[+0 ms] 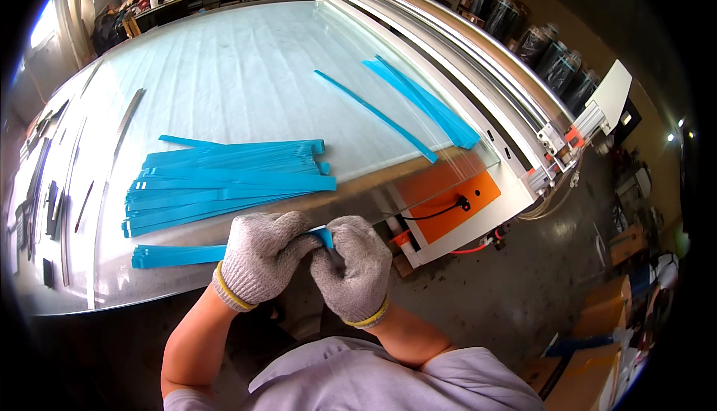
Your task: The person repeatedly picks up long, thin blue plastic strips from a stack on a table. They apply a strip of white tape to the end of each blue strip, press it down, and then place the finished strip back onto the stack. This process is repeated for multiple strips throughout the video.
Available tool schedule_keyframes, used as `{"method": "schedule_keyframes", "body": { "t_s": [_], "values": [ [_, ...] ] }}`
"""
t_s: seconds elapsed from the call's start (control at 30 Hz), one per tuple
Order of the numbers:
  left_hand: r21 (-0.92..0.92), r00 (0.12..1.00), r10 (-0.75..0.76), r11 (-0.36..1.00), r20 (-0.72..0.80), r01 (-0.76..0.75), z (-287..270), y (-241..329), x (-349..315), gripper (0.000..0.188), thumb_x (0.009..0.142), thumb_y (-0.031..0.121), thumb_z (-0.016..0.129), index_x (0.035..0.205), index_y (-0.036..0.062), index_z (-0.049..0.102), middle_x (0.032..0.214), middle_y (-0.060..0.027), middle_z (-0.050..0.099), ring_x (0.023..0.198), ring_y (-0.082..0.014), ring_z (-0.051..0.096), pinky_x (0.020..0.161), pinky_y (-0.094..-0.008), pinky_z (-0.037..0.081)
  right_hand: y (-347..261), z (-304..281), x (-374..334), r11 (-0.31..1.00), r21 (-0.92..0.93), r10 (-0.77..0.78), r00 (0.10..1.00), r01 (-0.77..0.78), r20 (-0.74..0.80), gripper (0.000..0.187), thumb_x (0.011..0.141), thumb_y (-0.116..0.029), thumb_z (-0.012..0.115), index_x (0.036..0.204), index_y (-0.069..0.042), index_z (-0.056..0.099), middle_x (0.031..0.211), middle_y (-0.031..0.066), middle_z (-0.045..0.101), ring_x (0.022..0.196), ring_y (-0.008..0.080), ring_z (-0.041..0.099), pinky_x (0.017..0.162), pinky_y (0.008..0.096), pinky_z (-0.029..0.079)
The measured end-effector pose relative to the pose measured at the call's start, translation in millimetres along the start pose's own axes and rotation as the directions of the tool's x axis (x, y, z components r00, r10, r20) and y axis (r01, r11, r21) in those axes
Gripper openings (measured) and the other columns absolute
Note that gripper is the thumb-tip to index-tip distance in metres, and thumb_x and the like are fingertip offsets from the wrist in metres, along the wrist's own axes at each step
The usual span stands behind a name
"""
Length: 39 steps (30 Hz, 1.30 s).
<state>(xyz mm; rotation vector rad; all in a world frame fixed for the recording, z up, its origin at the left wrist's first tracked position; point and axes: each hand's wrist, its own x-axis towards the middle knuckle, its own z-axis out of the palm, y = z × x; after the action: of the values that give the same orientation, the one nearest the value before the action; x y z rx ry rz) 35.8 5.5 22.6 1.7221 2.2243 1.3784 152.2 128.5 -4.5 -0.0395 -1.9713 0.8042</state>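
Both my hands wear grey knitted gloves with yellow cuffs and meet at the table's near edge. My left hand [261, 254] is closed round a small bundle of blue strips [179, 255], which sticks out to its left. Close beside it, my right hand [355, 265] pinches the bundle's other end, where a short blue tip with a pale edge shows between the gloves. A larger pile of blue strips [231, 179] lies just beyond my left hand. Further right, a single blue strip [377, 116] rests apart from a fanned group of blue strips [426, 104].
The wide glass-topped table [224, 67] bears metal rulers and dark tools [52, 202] along its left side. A long roller machine [448, 60] borders it on the right, with an orange panel [455, 205] and cables. Cardboard boxes [590, 366] stand on the floor at lower right.
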Motion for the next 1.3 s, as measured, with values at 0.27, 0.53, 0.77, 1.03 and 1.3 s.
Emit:
{"method": "schedule_keyframes", "body": {
  "t_s": [0.27, 0.53, 0.77, 1.03, 1.3],
  "values": [
    [0.112, 0.966, 0.226, 0.971, -0.126, -0.212, -36.0, 10.6, 2.8, 0.016, 0.083, 0.018, 0.075, 0.082, 0.0047, 0.067, 0.069, -0.0138, 0.063, 0.062, -0.0355, 0.062, 0.059, -0.0408, 0.050, 93.5, -24.9, 6.5, 0.903, -0.012, 0.418, 0.883, -0.431, -0.213, 0.005, 0.090, 0.000, 0.069, 0.086, -0.001, 0.065, 0.084, 0.0093, 0.068, 0.072, 0.0183, 0.062, 0.065, 0.0329, 0.050],
    [0.175, 0.993, 0.077, 0.980, 0.092, -0.092, -3.9, -0.7, 11.9, 0.018, 0.081, 0.016, 0.079, 0.091, 0.0056, 0.069, 0.076, -0.0148, 0.067, 0.071, -0.0382, 0.066, 0.064, -0.0440, 0.052, 33.8, -11.5, 2.0, 0.778, 0.598, 0.118, 0.980, -0.191, 0.160, 0.046, 0.084, 0.016, 0.072, 0.126, -0.001, 0.062, 0.130, 0.0167, 0.060, 0.096, 0.0170, 0.070, 0.087, 0.0281, 0.057],
    [0.404, 0.989, -0.047, 0.915, 0.141, -0.015, -19.6, -38.0, -32.9, 0.015, 0.081, 0.012, 0.072, 0.095, 0.0090, 0.069, 0.084, -0.0114, 0.068, 0.080, -0.0358, 0.065, 0.078, -0.0459, 0.050, 47.6, -33.0, -18.1, 0.935, 0.338, -0.093, 0.993, 0.111, -0.068, 0.046, 0.078, 0.015, 0.079, 0.119, -0.001, 0.064, 0.090, 0.0125, 0.072, 0.095, 0.0244, 0.067, 0.087, 0.0374, 0.055],
    [0.665, 0.994, 0.088, 0.746, -0.065, -0.022, -35.9, -33.7, -77.7, 0.017, 0.077, 0.017, 0.069, 0.093, 0.0122, 0.070, 0.085, -0.0045, 0.067, 0.076, -0.0264, 0.065, 0.079, -0.0433, 0.049, 49.0, -67.0, -52.7, 0.986, 0.113, -0.106, 0.983, 0.124, -0.150, 0.031, 0.084, 0.002, 0.078, 0.110, -0.008, 0.065, 0.085, 0.0125, 0.076, 0.101, 0.0342, 0.066, 0.089, 0.0482, 0.054],
    [0.734, 0.976, 0.195, 0.676, -0.098, -0.061, -33.9, -23.1, -87.9, 0.020, 0.074, 0.018, 0.071, 0.093, 0.0127, 0.070, 0.082, -0.0026, 0.065, 0.074, -0.0238, 0.064, 0.076, -0.0423, 0.050, 52.1, -93.1, -53.5, 0.975, -0.106, -0.202, 0.977, 0.194, -0.069, 0.021, 0.086, 0.003, 0.070, 0.103, -0.008, 0.061, 0.087, 0.0112, 0.075, 0.096, 0.0359, 0.068, 0.090, 0.0525, 0.054]
  ]
}}
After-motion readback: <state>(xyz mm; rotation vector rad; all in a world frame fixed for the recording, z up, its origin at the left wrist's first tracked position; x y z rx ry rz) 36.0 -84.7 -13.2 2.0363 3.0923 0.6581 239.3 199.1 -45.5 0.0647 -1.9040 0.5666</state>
